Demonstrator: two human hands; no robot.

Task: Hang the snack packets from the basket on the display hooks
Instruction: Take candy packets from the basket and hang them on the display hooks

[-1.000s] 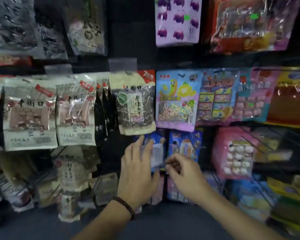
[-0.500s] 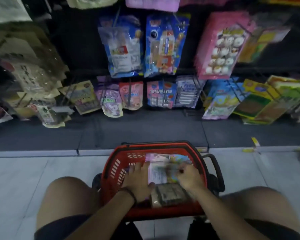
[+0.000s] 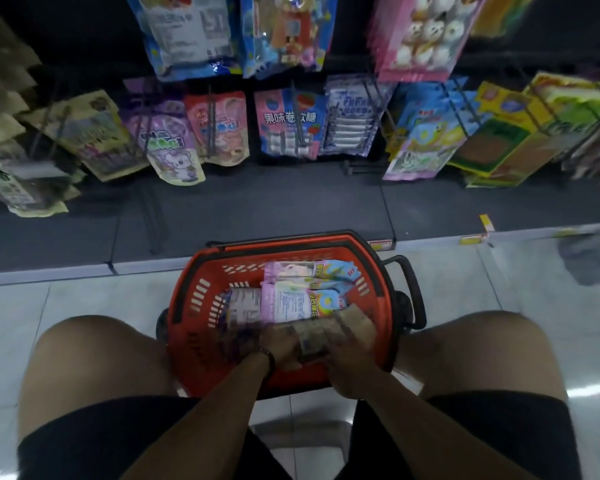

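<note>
Down in the red basket (image 3: pixel 201 299), between the knees: both hands on a tan snack packet (image 3: pixel 326 332).

Left hand (image 3: pixel 278 348) and right hand (image 3: pixel 352 344) curled around that blurred packet at the near end, fingers closed on its edges. Farther in, pink and blue packets (image 3: pixel 291 301) lying flat, one with its printed back up. Basket on pale floor tiles (image 3: pixel 84 306), black handle (image 3: pixel 411 289) folded right. Beyond, at the far side, rows of candy packets (image 3: pixel 290 123) hanging from display hooks (image 3: pixel 297 133) above a dark base shelf (image 3: pixel 257 209).
</note>
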